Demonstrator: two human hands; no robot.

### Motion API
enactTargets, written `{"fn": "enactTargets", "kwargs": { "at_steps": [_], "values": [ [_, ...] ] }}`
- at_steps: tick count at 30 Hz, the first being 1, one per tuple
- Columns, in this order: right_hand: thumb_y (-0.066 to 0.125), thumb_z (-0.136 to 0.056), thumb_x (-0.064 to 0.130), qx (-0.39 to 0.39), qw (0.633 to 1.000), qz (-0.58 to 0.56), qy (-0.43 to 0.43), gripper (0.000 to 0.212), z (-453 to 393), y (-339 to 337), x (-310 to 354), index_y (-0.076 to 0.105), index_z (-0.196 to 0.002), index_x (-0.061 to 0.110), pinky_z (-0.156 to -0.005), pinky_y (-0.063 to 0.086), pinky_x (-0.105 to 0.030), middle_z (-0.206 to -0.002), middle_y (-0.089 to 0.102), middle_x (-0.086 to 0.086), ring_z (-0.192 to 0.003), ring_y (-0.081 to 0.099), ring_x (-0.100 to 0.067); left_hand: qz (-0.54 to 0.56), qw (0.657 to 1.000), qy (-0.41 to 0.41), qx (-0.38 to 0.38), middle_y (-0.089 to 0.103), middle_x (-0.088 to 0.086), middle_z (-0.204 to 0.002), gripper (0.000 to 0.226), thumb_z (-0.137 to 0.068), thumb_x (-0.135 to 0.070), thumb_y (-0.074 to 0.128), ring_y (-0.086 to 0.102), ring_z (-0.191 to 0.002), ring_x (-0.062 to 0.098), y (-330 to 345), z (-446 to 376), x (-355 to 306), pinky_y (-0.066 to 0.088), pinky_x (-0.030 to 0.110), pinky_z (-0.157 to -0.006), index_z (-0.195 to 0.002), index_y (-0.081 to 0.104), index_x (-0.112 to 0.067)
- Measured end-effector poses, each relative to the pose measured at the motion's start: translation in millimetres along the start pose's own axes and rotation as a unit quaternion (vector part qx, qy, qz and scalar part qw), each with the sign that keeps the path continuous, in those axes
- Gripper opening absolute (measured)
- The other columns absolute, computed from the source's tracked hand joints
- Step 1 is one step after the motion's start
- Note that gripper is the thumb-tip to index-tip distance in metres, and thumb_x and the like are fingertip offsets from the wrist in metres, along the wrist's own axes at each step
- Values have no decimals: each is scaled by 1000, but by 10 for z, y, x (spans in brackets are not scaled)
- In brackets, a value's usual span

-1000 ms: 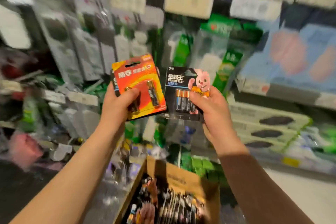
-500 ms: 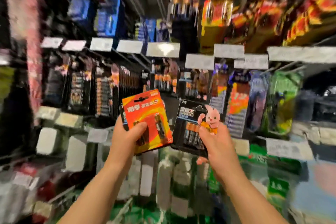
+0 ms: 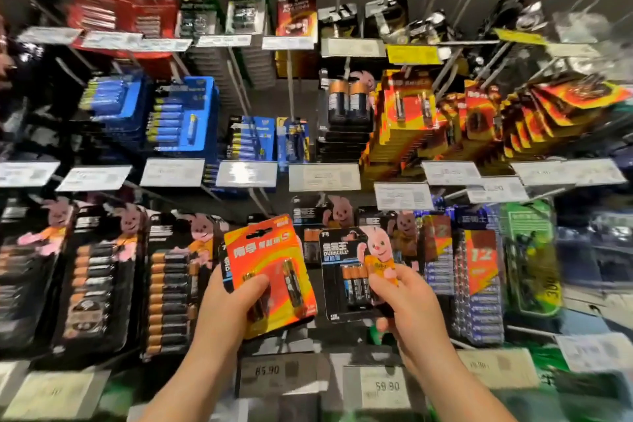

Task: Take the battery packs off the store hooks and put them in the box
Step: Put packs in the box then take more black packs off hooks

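My left hand (image 3: pixel 228 305) grips an orange-red two-battery pack (image 3: pixel 274 260) with a blue-edged pack tucked behind it. My right hand (image 3: pixel 407 305) pinches a black Duracell pack (image 3: pixel 346 271) with a pink bunny on it. Both packs are held upright in front of the lower rows of the store hooks (image 3: pixel 291 92). The box is out of view.
The wall display carries many hanging battery packs: black Duracell rows (image 3: pixel 99 277) at left, blue packs (image 3: pixel 181 116) above, orange packs (image 3: pixel 407 116) at upper right, a green pack (image 3: pixel 531 257) at right. White price tags (image 3: pixel 323 176) jut out along the hook rows.
The view has swung up from the cardboard box to the hook wall. Both hands kept their packs and rose with them toward the display.
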State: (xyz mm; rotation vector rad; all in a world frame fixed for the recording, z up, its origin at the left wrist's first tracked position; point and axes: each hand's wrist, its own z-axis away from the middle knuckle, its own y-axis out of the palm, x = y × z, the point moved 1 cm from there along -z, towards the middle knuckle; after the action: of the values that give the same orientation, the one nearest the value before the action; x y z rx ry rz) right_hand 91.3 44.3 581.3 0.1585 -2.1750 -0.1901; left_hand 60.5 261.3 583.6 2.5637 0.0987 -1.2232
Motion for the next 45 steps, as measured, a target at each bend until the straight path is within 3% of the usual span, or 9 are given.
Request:
{"fn": "enactTargets", "kwargs": {
  "at_steps": [6, 14, 22, 24, 28, 31, 37, 42, 45],
  "values": [
    [59, -92, 11, -116, 993, -16, -36, 18, -206, -239, 148, 55, -76, 18, -45, 38, -25, -73, 54, 4, -68, 50, -12, 8, 999, -13, 36, 70, 4, -102, 22, -90, -13, 66, 68, -95, 24, 272, -55, 123, 51, 35, -70, -104, 58, -28],
    [60, -94, 21, -116, 992, 41, -26, 8, -493, -352, 245, 58, -98, 14, -49, 45, -23, -91, 53, 1, -78, 53, -13, 8, 998, -18, 56, 70, -2, -96, 19, -93, -9, 60, 68, -89, 18, 533, 76, 154, 50, 31, -69, -98, 58, -27],
    [62, -94, 28, -78, 993, 88, 23, 14, -579, -416, 174, 55, -91, 17, -52, 51, -24, -101, 56, 0, -90, 57, -18, 13, 999, -27, 33, 71, 3, -108, 33, -74, -34, 71, 68, -101, 26, 599, 166, 239, 50, 52, -96, -105, 60, -28],
    [61, -94, 31, -69, 991, 109, 41, 20, -595, -419, 154, 54, -92, 13, -55, 54, -27, -99, 56, 3, -90, 60, -18, 13, 999, -27, 22, 71, 4, -107, 22, -84, -27, 72, 68, -100, 27, 631, 176, 251, 50, 53, -97, -103, 59, -28],
    [62, -90, 41, -102, 972, 210, -8, 32, -497, -487, 121, 49, -96, 13, -53, 45, -19, -87, 56, -2, -69, 57, -13, 19, 999, -34, 9, 71, 3, -100, 13, -92, -14, 62, 68, -96, 25, 673, 186, 261, 53, 41, -83, -97, 59, -26],
    [63, -89, 43, -145, 960, 226, -80, 35, -269, -516, 115, 48, -107, 18, -69, 43, -26, -99, 53, 2, -90, 54, -15, 31, 999, -29, 4, 71, 0, -95, 14, -92, -12, 62, 69, -90, 20, 705, 208, 233, 51, 34, -72, -94, 59, -27],
    [68, -85, 35, 105, 976, 184, -51, 20, 98, -168, 150, 57, -97, 23, -59, 41, -20, -80, 60, 5, -65, 58, -1, 30, 999, -31, 16, 71, 5, -105, 30, -84, -21, 73, 71, -90, 19, 802, 234, 256, 53, 28, -69, -111, 60, -21],
    [70, -84, 34, 91, 969, 219, -73, 23, 91, -107, 156, 54, -95, 23, -58, 47, -30, -79, 62, -3, -70, 63, -15, 27, 999, -14, 35, 74, 1, -103, 30, -84, -24, 73, 73, -86, 13, 792, 197, 282, 56, 22, -64, -112, 64, -22],
    [65, -88, 34, 62, 965, 232, -100, 17, 81, -96, 231, 53, -93, 24, -53, 52, -31, -78, 66, -5, -71, 68, -20, 29, 998, 1, 48, 75, 0, -105, 53, -66, -44, 73, 73, -89, 13, 819, 170, 210, 56, 26, -70, -114, 63, -23]
  ]
}}
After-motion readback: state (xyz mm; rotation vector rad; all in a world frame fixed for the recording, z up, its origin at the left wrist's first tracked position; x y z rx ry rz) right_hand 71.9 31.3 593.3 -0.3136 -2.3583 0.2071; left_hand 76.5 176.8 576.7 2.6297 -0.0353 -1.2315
